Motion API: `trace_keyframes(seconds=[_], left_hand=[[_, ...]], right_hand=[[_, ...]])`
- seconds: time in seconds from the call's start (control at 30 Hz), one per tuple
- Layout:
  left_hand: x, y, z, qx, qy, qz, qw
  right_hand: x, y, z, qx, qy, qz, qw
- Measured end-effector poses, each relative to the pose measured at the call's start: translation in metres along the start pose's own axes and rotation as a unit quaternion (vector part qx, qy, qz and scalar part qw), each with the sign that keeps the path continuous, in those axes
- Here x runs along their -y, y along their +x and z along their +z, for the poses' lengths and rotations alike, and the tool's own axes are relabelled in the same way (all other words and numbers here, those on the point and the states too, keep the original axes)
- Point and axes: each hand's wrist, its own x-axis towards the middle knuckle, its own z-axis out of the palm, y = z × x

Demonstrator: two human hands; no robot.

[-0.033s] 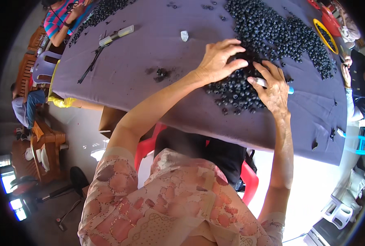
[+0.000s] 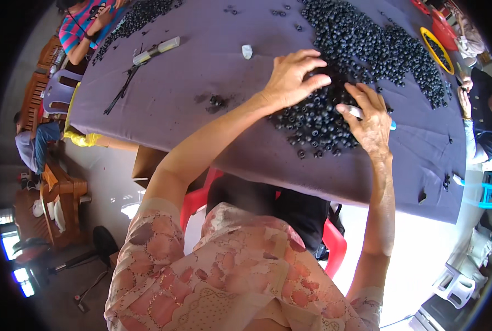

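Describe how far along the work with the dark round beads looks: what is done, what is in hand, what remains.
Done: a small cluster lies gathered near the table edge. In hand: the left hand rests flat on the beads, the right hand grips a white-and-blue tool. Left: the big heap beyond.

Left hand (image 2: 291,79) flat on dark berries (image 2: 318,118); right hand (image 2: 371,121) pinching pale tool (image 2: 358,112), purple table (image 2: 202,66).

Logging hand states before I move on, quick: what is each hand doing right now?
Left hand: open, palm down, fingers spread on the dark beads.
Right hand: resting on the beads, holding a small white and blue tool.
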Motion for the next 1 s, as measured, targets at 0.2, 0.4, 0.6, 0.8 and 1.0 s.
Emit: trace_keyframes(seconds=[0.2, 0.4, 0.6, 0.8, 1.0], left_hand=[[0.065, 0.069, 0.030, 0.068, -0.078, -0.120, 0.987], [0.107, 0.105, 0.065, 0.102, -0.019, -0.141, 0.985], [0.079, 0.105, 0.084, 0.198, -0.030, -0.141, 0.970], [0.079, 0.082, 0.077, 0.167, -0.055, -0.062, 0.982], [0.048, 0.062, 0.050, 0.231, -0.199, -0.089, 0.948]], right_hand=[[-0.089, 0.032, -0.002, -0.062, -0.055, 0.119, 0.989], [-0.138, 0.065, 0.021, -0.011, -0.134, 0.217, 0.967], [-0.120, 0.091, 0.050, 0.026, -0.140, 0.149, 0.979], [-0.098, 0.085, 0.050, 0.082, -0.039, 0.095, 0.991], [-0.068, 0.063, 0.035, 0.114, -0.020, 0.100, 0.988]])
